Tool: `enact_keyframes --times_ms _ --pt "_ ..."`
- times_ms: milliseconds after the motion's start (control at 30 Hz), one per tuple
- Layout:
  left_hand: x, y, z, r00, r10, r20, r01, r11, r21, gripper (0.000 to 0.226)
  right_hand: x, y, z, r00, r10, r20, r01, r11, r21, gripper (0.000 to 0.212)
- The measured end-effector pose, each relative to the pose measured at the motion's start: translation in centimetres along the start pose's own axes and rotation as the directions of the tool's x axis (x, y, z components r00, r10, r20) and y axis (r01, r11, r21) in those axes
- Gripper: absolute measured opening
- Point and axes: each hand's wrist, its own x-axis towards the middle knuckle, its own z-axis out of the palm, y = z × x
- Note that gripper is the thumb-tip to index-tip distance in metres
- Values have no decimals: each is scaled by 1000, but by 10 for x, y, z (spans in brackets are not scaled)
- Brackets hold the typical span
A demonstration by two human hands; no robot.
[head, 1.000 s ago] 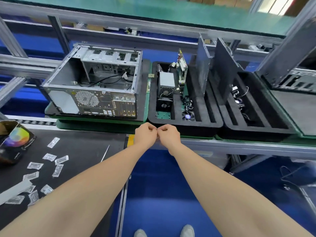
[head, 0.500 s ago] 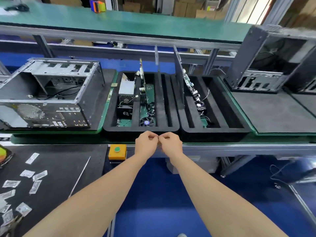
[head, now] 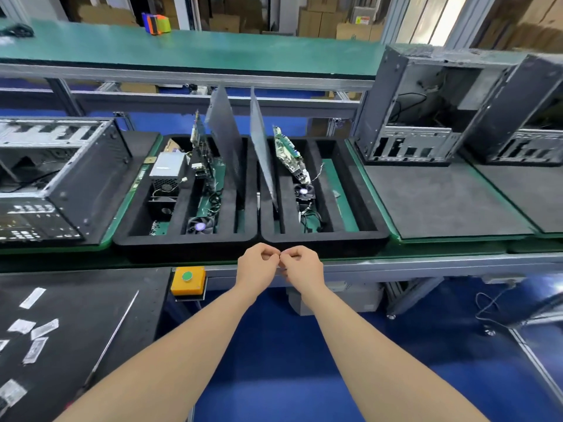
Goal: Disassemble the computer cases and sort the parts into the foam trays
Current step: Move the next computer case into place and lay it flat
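The left hand [head: 258,263] and right hand [head: 300,264] meet fingertip to fingertip, curled, with nothing visible in them, just before the black foam trays [head: 324,241]. The open grey steel computer case [head: 405,138] stands to the right of the trays. It is probably heavy, stiff and sharp-edged, and best gripped by its frame.

No lettering can be read anywhere on the line. A yellow-and-red sticker [head: 362,19] is seen on a cardboard box [head: 353,32] at the back, its print too small to be made out; marks on the white packets [head: 21,325] on the black mat [head: 76,300] and on the left computer case [head: 91,172] are blurred.
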Motion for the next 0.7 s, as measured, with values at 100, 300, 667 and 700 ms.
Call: enact_keyframes --times_ms 100,300,667,700 --pt "1 6 10 1000 -5 6 5 1000 -2 14 5 3 -11 1000 0 3 0 1000 -6 11" --pt "10 27 38 999 13 30 -13 1000 -5 11 25 1 -42 1000 3 -16 -3 1000 -14 10" --pt "26 69 90 1000 25 1 -25 999 37 9 67 0 -97 999 -29 -22 29 999 -26 8" --pt "27 71 93 1000 22 -6 -22 999 41 9 70 0 -100 999 -34 -17 33 999 -24 8"
